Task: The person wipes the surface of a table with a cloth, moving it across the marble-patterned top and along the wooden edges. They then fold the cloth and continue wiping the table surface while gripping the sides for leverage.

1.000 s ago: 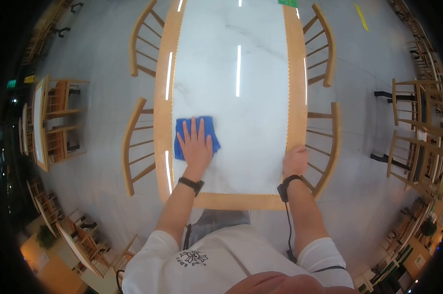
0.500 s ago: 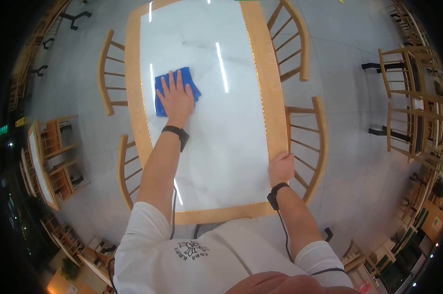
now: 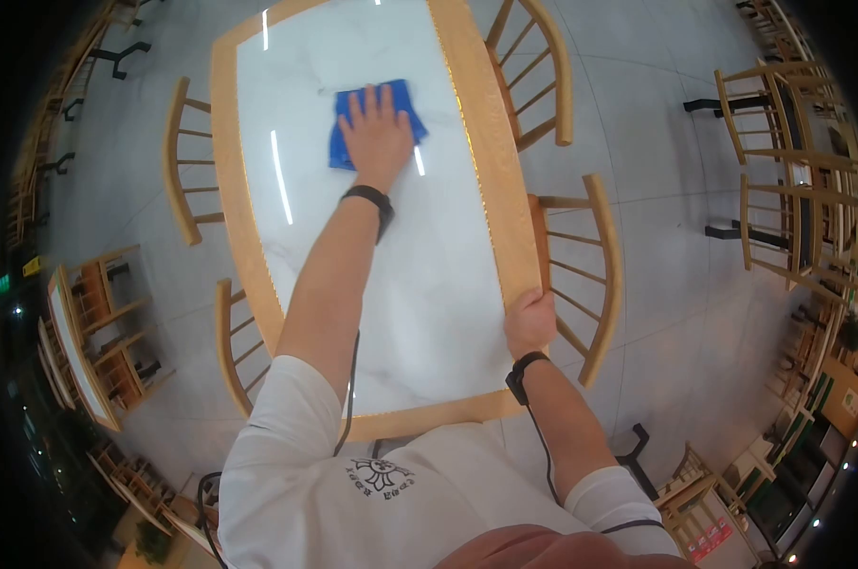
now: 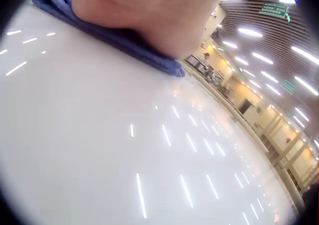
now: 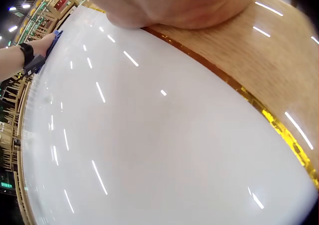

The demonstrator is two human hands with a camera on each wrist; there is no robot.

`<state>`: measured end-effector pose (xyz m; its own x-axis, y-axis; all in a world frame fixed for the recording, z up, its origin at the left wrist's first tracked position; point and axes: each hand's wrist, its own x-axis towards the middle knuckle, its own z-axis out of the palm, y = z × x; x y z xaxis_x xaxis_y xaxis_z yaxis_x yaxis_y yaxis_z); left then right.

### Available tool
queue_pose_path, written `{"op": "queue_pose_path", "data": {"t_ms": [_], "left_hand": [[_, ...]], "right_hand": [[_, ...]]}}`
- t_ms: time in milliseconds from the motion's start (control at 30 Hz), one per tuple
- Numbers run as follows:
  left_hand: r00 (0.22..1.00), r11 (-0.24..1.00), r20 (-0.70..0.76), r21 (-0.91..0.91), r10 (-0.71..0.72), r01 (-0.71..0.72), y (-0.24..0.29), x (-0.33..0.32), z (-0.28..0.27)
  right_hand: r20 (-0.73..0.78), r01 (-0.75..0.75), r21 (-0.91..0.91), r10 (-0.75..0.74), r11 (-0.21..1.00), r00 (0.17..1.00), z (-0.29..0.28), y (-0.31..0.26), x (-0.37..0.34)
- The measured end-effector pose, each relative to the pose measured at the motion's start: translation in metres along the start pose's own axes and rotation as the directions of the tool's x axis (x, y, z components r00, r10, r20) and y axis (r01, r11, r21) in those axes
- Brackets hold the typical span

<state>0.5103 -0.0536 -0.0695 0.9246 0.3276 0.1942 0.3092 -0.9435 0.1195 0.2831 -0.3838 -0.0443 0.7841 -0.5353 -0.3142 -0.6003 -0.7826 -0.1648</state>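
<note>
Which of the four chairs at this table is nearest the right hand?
The lower right chair in the head view, beside the right hand; the others stand farther off.

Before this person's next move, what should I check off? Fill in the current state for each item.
1. Left hand on the blue cloth: ok, fingers spread over it.
2. Blue cloth within the white panel: ok, apart from the wooden border.
3. Right hand touching the wooden border: ok.
4. Right hand gripping beneath the edge: cannot tell, underside hidden.
5. Black cable clear of the blue cloth: ok.
6. White panel free of smears: cannot tell, reflections and veining interfere.
</note>
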Motion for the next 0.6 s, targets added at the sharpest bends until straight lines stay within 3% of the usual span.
{"op": "queue_pose_path", "data": {"t_ms": [167,267,433,600], "left_hand": [[0.966,0.963,0.048,-0.114,0.252,-0.246,0.053,-0.066,-0.020],[0.943,0.919,0.080,-0.267,0.322,-0.291,0.067,-0.116,-0.040],[0.893,0.857,0.119,-0.360,0.434,-0.368,0.060,-0.208,-0.076],[0.862,0.846,0.214,-0.399,0.460,-0.353,0.041,-0.314,-0.110]], "right_hand": [[-0.028,0.022,-0.003,-0.022,1.000,0.999,-0.001,-0.002,-0.002],[-0.054,0.033,-0.002,-0.033,0.999,0.998,0.001,0.000,0.000],[-0.115,0.062,-0.004,-0.062,0.998,0.991,0.007,0.000,0.001],[-0.130,0.089,0.005,-0.087,0.996,0.988,0.003,-0.003,-0.001]]}}
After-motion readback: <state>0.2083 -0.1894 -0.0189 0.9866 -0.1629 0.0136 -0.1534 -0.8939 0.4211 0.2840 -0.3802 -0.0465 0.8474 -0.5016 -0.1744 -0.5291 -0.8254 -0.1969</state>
